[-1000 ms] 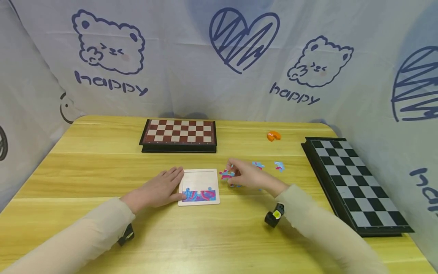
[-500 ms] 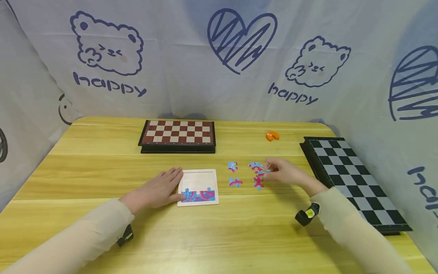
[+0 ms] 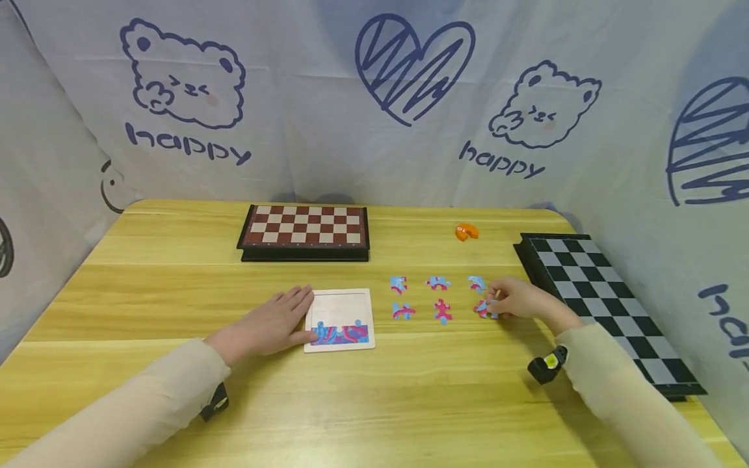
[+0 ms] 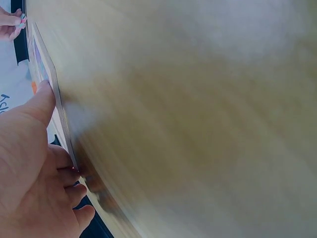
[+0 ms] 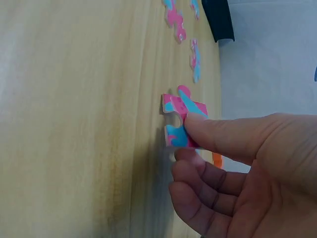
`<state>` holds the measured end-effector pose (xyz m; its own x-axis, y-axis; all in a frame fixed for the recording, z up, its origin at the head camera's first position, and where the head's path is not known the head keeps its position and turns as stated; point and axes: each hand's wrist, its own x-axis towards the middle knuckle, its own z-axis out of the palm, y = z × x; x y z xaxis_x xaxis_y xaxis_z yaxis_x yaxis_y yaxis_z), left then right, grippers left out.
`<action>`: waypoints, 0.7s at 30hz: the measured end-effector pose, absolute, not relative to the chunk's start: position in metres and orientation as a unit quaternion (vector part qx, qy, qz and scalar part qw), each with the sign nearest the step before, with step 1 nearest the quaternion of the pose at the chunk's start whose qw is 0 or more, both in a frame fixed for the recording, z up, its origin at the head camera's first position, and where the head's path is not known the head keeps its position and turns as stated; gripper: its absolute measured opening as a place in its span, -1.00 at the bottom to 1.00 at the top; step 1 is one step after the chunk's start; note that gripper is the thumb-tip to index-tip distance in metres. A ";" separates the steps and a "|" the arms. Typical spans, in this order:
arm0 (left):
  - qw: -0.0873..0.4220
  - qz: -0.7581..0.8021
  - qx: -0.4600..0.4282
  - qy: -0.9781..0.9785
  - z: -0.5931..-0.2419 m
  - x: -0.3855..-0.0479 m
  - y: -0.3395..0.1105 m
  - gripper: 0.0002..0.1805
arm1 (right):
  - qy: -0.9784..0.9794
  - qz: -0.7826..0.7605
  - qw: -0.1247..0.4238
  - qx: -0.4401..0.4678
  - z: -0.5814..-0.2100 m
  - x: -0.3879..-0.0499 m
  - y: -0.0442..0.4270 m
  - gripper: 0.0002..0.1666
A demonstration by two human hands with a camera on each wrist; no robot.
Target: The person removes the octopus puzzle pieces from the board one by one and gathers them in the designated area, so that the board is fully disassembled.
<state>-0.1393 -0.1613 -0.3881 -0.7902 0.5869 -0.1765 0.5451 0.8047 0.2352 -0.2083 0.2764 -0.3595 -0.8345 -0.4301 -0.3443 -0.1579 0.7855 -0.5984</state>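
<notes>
My left hand [image 3: 272, 325] lies flat along the left edge of a small white puzzle tray [image 3: 342, 307], its thumb on the fitted pieces [image 3: 345, 335]. Blue, pink and purple, those pieces fill the tray's near part. Further right, my right hand [image 3: 521, 299] pinches a pink-and-blue jigsaw piece [image 5: 178, 124] between thumb and fingers. In the right wrist view the piece is tilted just over the wood; whether an edge touches it I cannot tell. Several loose pieces lie between the hands, among them a pink piece [image 3: 443, 311] and a blue corner piece [image 3: 476, 283].
Behind the tray stands a folded brown-and-white chessboard [image 3: 304, 224]. A black-and-white chessboard [image 3: 608, 309] lies along the right side. A small orange object [image 3: 466, 232] sits toward the back of the wooden table [image 3: 374, 416]. Printed cloth [image 3: 316, 97] hangs behind.
From beside the tray, my right hand has moved right past the loose pieces to their far right end, pinching a jigsaw piece. My left hand has stayed on the tray.
</notes>
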 end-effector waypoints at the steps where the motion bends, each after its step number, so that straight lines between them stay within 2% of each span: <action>1: 0.120 0.087 0.301 0.942 -0.388 -0.139 -0.161 -0.15 | 0.916 -0.284 0.236 -0.157 -0.360 -0.208 0.277 -0.86; 10: 0.124 0.090 0.300 0.942 -0.387 -0.140 -0.161 -0.16 | 0.937 -0.239 0.210 -0.147 -0.367 -0.211 0.275 -0.87; 21: 0.124 0.089 0.299 0.942 -0.385 -0.138 -0.161 -0.17 | 0.942 -0.230 0.204 -0.138 -0.370 -0.212 0.272 -0.83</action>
<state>-0.1379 -0.1609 -0.3848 -0.7905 0.5852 -0.1806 0.5413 0.8056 0.2409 -0.2116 0.2721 -0.3700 -0.8788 -0.3532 -0.3209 -0.1656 0.8564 -0.4891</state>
